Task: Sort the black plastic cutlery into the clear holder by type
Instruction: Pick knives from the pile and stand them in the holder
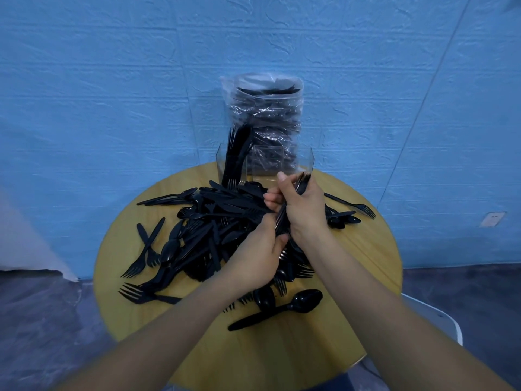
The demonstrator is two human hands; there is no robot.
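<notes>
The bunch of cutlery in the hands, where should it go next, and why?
Probably lift the bunch into a bare compartment of the clear holder. Both hands, left and right, already grip it, and only the holder's left compartment holds cutlery.

One round wooden table (352, 249). One clear holder (307, 162) at its far edge, with one bunch of black cutlery (236, 156) standing in its left compartment. One plastic bag (265, 117) of cutlery behind it. One big heap of forks, spoons and knives (203, 230), too tangled to count. Two hands: left hand (253, 258), right hand (303, 210).
</notes>
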